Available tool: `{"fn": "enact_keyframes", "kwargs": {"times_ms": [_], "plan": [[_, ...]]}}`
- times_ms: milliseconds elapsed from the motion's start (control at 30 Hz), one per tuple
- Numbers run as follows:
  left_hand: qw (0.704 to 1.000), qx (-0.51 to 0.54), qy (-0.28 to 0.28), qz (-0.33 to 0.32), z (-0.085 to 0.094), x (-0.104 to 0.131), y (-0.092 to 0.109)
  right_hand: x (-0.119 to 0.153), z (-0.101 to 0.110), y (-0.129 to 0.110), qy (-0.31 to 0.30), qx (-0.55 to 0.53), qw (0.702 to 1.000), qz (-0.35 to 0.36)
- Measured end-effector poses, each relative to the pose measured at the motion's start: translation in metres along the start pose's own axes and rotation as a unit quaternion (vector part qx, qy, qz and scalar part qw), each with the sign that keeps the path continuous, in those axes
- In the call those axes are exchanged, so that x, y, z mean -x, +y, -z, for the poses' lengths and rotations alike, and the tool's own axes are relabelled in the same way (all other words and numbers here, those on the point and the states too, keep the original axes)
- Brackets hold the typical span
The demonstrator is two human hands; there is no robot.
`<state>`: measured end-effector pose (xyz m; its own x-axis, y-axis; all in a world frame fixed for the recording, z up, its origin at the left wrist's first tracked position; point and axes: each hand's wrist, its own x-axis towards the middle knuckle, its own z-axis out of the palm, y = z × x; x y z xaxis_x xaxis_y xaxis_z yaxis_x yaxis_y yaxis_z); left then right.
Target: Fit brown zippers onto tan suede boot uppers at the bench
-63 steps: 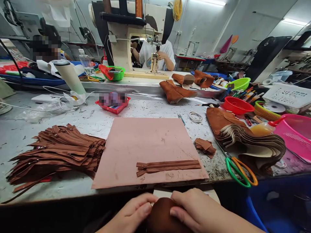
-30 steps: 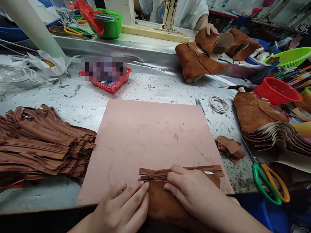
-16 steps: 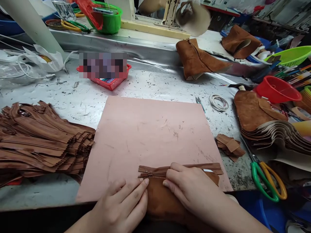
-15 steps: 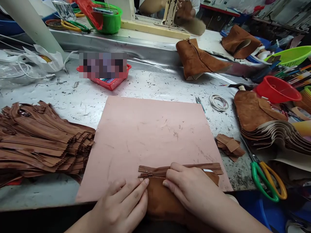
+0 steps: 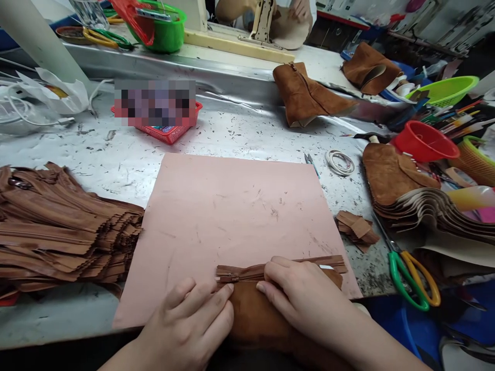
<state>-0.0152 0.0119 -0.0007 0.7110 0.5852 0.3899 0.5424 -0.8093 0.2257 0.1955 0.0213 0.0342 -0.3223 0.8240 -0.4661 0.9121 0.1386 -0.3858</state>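
Note:
A brown zipper (image 5: pixel 247 272) lies along the top edge of a brown suede boot upper piece (image 5: pixel 257 317), at the near edge of the pink board (image 5: pixel 212 206). The zipper's pull sits at its left end. My left hand (image 5: pixel 193 317) is closed at that end, fingertips pressing the suede's edge against the tape; its thumb is hidden. My right hand (image 5: pixel 296 291) is closed over the middle of the zipper, pinching tape and suede together. A small white tag shows right of its knuckles. The lower part of the suede hangs over the table edge.
To the left lies a heap of brown zippers (image 5: pixel 69 226). At right are suede scraps (image 5: pixel 358 229), scissors (image 5: pixel 410 278) and stacked suede uppers (image 5: pixel 402 175). Farther back stand a sewn boot upper (image 5: pixel 305 95) and a red basket (image 5: pixel 174 134). Another person's hand (image 5: pixel 299 9) works beyond.
The view has shifted slightly, so the surroundings sit farther left. My left fingers have shifted a little at the zipper's end. My right hand keeps its hold.

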Motion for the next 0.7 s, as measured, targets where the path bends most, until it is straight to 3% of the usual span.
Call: {"fn": "enact_keyframes", "kwargs": {"times_ms": [367,500,700], "plan": [[1.0,-0.027,0.006,0.011,-0.012,-0.009,0.01,-0.006,0.001,-0.002,0.031,0.038,0.999,0.011],[0.999,-0.032,-0.034,0.02,-0.013,-0.014,0.011,-0.009,0.001,-0.006,0.023,0.076,0.997,0.016],[0.997,-0.042,-0.06,0.016,-0.018,-0.017,0.011,0.007,0.015,0.015,0.031,0.075,0.994,-0.077]]}}
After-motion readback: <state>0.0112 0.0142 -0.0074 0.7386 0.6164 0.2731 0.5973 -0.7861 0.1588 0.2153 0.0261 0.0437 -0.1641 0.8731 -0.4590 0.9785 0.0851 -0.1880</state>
